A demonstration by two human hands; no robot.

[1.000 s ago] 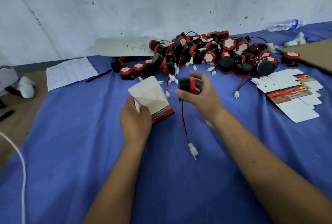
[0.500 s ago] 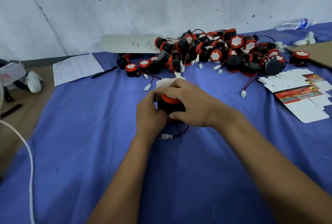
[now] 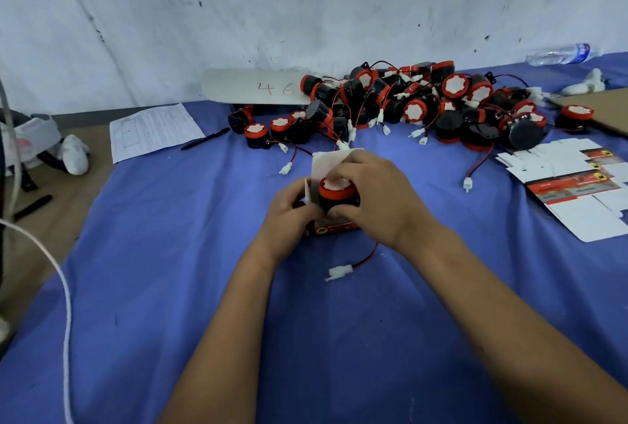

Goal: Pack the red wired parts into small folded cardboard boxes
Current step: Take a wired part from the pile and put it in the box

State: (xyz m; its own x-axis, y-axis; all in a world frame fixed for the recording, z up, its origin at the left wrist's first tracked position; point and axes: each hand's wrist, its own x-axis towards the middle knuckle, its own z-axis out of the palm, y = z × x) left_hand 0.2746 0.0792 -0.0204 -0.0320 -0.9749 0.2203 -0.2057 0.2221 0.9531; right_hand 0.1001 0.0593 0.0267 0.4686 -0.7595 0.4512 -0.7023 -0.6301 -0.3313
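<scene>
Since 1 second ago you've brought the red wired part from mid-air into the box mouth on the counter. Your left hand grips the box; your right hand pinches the part. Its white connector trails outside, so tuck it in.

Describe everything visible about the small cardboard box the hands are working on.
The small cardboard box stands on the blue cloth near the middle of the table, mostly hidden by both hands. Its outside is printed red with a yellow mark low on the front; its inside is plain white. The top is open, with one white flap standing up at the back. The left hand grips its left side. The right hand holds a red-and-black wired part at its opening.
</scene>
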